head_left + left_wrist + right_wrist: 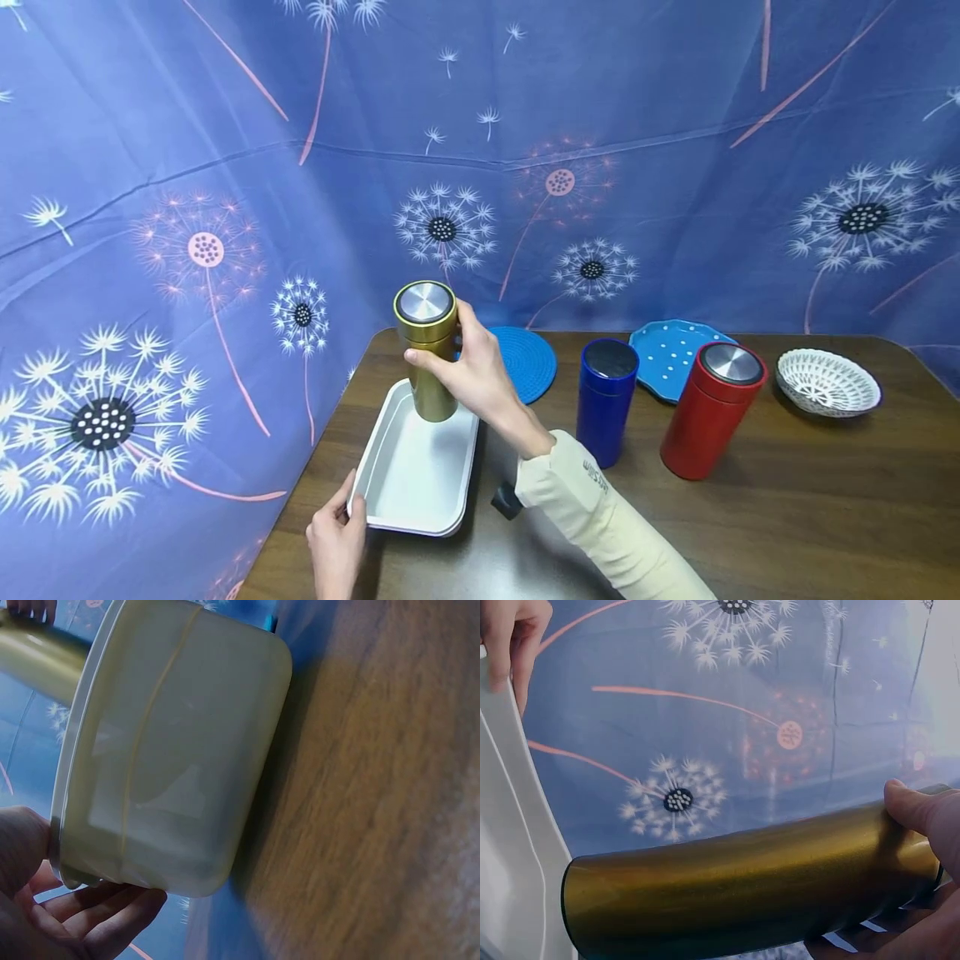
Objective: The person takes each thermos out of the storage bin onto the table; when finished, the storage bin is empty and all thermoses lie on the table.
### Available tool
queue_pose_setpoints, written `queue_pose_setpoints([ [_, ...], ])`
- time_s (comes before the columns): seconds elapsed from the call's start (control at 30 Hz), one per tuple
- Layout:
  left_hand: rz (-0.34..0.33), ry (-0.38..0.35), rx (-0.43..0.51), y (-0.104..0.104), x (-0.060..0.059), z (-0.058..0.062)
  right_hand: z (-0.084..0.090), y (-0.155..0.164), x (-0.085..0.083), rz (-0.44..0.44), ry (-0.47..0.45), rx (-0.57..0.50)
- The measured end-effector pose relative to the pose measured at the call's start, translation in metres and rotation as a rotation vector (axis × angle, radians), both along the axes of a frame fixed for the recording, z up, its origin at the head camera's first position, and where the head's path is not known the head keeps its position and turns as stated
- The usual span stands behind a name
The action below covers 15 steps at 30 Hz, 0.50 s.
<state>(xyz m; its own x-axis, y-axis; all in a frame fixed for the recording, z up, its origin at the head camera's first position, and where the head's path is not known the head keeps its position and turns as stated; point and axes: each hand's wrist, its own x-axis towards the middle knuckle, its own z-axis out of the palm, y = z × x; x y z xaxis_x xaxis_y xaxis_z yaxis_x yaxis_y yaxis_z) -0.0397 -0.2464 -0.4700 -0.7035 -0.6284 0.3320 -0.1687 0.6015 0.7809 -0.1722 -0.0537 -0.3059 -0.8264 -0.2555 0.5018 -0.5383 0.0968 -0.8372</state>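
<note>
A gold flask [431, 375] with a silver-topped lid stands nearly upright in the grip of my right hand [476, 367], its base over the far part of a white rectangular tub [420, 492]. In the right wrist view, the thumb and fingers wrap the upper end of the gold flask [735, 877]. Whether its base touches the tub floor is hard to tell. My left hand [337, 529] holds the tub's near left corner. From the left wrist view, the thumb lies at the rim of the tub [180, 750] and the fingers sit under it.
Right of the tub stand a blue flask [603, 408] and a red flask [712, 412]. Behind them lie a round blue mat [525, 362], a blue dotted plate [660, 358] and a white patterned bowl [825, 383]. A patterned blue cloth [480, 167] hangs behind the wooden table [825, 517].
</note>
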Motion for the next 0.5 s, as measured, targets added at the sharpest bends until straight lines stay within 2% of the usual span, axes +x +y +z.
queue_pose_setpoints([
  [0.5,-0.007,-0.037,-0.002,-0.002,0.000,0.001,-0.002,0.045,0.009,-0.121,-0.049,0.010],
])
